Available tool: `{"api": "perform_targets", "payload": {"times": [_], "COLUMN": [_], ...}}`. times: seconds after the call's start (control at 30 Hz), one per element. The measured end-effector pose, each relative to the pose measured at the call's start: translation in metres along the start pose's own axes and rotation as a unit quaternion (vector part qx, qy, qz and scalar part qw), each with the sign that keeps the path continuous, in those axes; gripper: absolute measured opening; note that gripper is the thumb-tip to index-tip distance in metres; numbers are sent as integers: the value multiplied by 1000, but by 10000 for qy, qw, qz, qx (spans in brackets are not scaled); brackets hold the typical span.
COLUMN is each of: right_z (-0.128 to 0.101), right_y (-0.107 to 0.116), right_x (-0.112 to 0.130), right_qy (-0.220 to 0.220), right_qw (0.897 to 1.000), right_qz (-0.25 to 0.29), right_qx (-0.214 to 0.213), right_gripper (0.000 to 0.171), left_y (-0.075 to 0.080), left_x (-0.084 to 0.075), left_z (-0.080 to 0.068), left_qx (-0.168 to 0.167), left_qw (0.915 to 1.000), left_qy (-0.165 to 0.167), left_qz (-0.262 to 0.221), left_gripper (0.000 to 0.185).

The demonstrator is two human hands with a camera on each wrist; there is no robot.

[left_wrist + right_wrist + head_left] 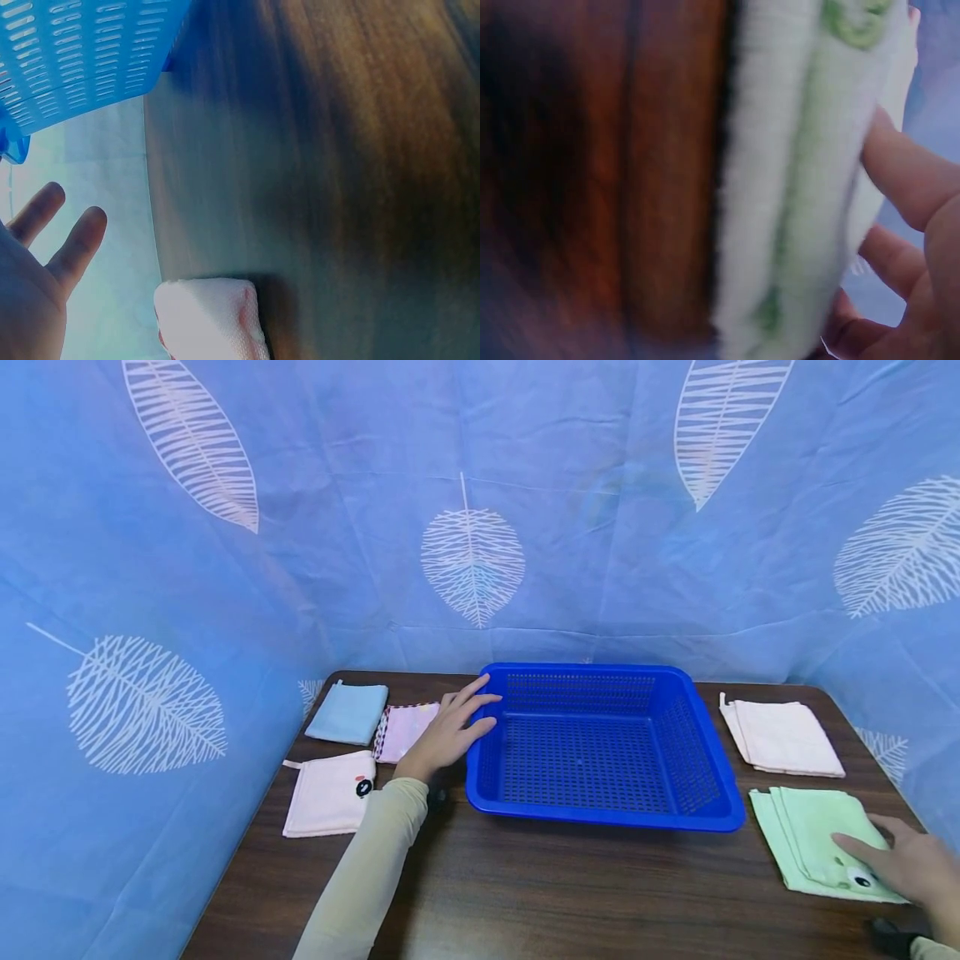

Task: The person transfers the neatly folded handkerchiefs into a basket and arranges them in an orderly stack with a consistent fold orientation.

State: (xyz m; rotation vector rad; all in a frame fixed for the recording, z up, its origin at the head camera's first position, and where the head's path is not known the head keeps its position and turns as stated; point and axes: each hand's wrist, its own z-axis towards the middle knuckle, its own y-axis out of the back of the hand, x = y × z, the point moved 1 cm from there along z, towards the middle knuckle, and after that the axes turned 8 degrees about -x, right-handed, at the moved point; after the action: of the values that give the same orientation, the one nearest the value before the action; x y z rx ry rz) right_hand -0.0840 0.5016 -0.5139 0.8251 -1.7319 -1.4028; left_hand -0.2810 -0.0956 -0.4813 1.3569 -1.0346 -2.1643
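A blue plastic basket [600,822] with slotted walls stands on the table. My left hand [447,732] is at its left rim, fingers spread and extended; in the left wrist view, finger and thumb tips show just below the basket wall [82,67]. At the right, my right hand [911,864] grips the near right edge of a folded green towel [817,835] with an eye design. The thumb lies on top of the towel, and the other fingers bend at its edge, partly hidden. In the right wrist view the towel [795,172] is blurred.
Left of the basket lie a light blue towel [348,714], a pink towel with checkered trim [408,731] and a pale pink towel [326,802]. A folded whitish towel [787,737] lies behind the green one. The dark wooden table [540,893] meets a blue leaf-patterned cloth [360,527].
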Motion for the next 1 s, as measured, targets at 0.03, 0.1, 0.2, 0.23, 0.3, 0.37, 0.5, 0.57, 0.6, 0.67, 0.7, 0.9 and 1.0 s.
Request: {"api": "perform_targets", "payload": {"times": [0.03, 0.1, 0.2, 0.23, 0.3, 0.37, 0.5, 0.57, 0.6, 0.67, 0.7, 0.9, 1.0], "right_z": [-1, -1, 0, 1, 2, 3, 3, 1, 0, -1, -1, -3, -3], "right_y": [-1, -3, -6, -8, -11, -13, -16, -16, -16, -16, -16, -15, -14], "right_x": [1, 2, 1, 1, 1, 1, 3, 5, 6, 8, 9, 11, 11], "right_qy": [-54, -82, -32, -59, -160, -322, -627, -706, -757, -813, -855, -1056, -1094], "right_qw": [10000, 9999, 9997, 9996, 9993, 9984, 9960, 9954, 9950, 9943, 9937, 9903, 9891], "right_qz": [6, 104, 228, 264, 349, 469, 617, 630, 632, 666, 711, 879, 972], "right_qx": [34, 47, -34, -51, -37, 26, 127, 149, 159, 154, 156, 190, 150], "right_gripper": [107, 105, 103, 104, 106, 109, 108, 107, 106, 104, 104, 101, 98], "left_y": [0, -1, -1, -1, -1, -1, -2, -2, -2, -2, -2, -2, -1], "left_x": [0, 0, 1, 1, 1, 1, 1, 1, 1, 1, 0, 0, 0], "left_z": [0, 0, -1, -1, -1, -1, 1, 1, 1, 1, 1, -1, -1], "left_qx": [-10, -24, -41, -38, -50, -69, -96, -88, -83, -64, -48, 52, 35], "left_qw": [10000, 10000, 10000, 9999, 9999, 9999, 9998, 9998, 9998, 9998, 9998, 9998, 9998], "left_qy": [13, 45, 79, 93, 105, 100, 49, 45, 44, 54, 65, 81, 75], "left_qz": [-15, -18, -42, -49, -73, -90, -144, -181, -196, -207, -207, -166, -178], "left_gripper": [43, 43, 43, 43, 43, 42, 41, 41, 41, 42, 44, 57, 55]}}
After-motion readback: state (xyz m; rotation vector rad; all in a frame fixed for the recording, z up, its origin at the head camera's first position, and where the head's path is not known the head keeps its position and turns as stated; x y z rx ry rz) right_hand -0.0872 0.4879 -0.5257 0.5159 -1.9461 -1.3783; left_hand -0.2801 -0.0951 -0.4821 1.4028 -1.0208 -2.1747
